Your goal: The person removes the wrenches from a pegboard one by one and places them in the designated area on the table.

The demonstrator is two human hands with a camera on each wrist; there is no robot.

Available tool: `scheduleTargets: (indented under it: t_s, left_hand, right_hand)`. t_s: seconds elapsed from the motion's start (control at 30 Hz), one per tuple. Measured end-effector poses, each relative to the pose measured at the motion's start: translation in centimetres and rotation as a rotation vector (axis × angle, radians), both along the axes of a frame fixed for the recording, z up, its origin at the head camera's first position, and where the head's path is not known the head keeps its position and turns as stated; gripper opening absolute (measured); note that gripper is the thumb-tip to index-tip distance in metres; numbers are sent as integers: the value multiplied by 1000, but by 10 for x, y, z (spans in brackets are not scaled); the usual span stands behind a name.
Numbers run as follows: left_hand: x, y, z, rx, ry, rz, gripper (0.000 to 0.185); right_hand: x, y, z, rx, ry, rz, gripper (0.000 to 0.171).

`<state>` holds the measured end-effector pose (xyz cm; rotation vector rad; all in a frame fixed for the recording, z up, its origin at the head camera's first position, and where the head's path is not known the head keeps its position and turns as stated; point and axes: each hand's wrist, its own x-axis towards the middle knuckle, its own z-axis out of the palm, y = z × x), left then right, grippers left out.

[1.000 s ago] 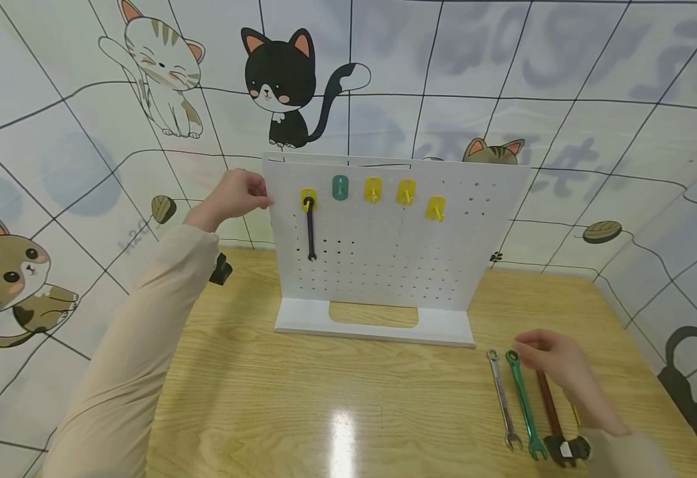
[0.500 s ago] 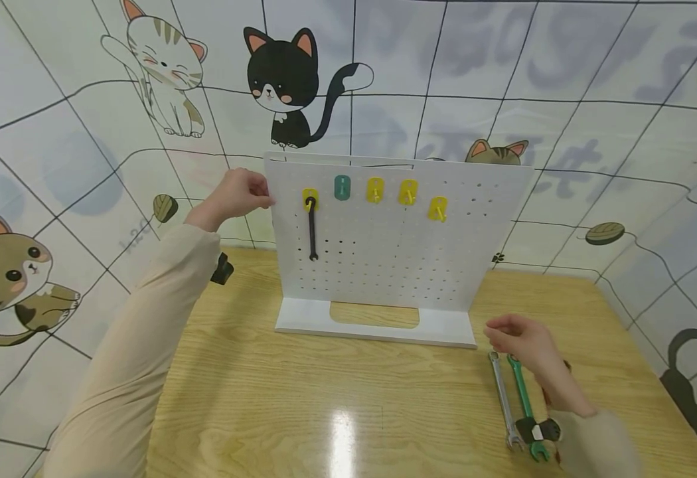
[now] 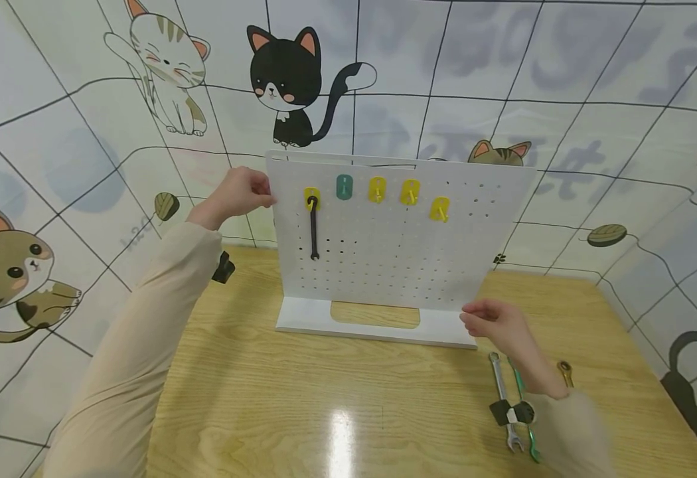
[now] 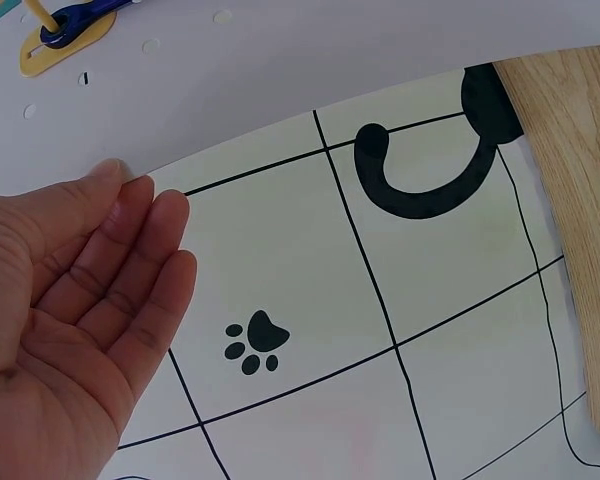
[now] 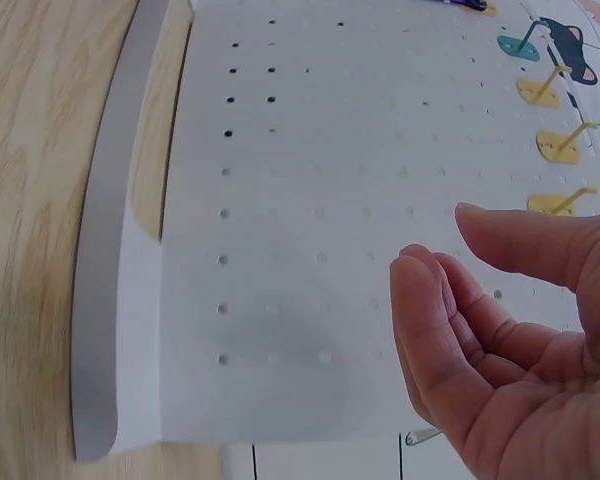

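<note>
No text, label, brand or number can be read; the grey marks on the wall are too blurred.

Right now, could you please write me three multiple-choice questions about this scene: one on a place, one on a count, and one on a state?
1. Where does the black wrench hang?
A. On the leftmost yellow hook
B. On the teal hook
C. On the rightmost yellow hook

2. How many yellow hooks are on the pegboard?
A. Two
B. Four
C. Six

3. What is the right hand doing?
A. Gripping the green wrench
B. Holding nothing, near the pegboard's lower right corner
C. Pressing flat on the table

Answers:
1 A: the wrench hangs from the leftmost yellow hook.
2 B: four yellow ones and one teal hook show.
3 B: its fingers are loose and empty, while the green wrench lies on the table.
</note>
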<state>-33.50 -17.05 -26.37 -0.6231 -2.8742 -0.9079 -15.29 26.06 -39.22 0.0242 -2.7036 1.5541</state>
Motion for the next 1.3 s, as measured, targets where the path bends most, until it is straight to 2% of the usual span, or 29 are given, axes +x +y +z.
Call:
scheduleTargets:
  t_s: [0.23,0.43,0.73,1.3]
  left_hand:
    - [-1,0,-1,1,7,3,10]
    - [-2,0,-1,-5,10,2,11]
    - [-1,1,-1,-3,8,4,10]
    - [-2,0,-2,13,7,0,11]
  right_hand:
    - [-11,-18,1,-75,16,8,28]
    - [-19,-35,5,-124,-14,-2,28]
    - [-32,-60,12,-152,-3,65,28]
    - [-61,-119,22,-286,83,150,25]
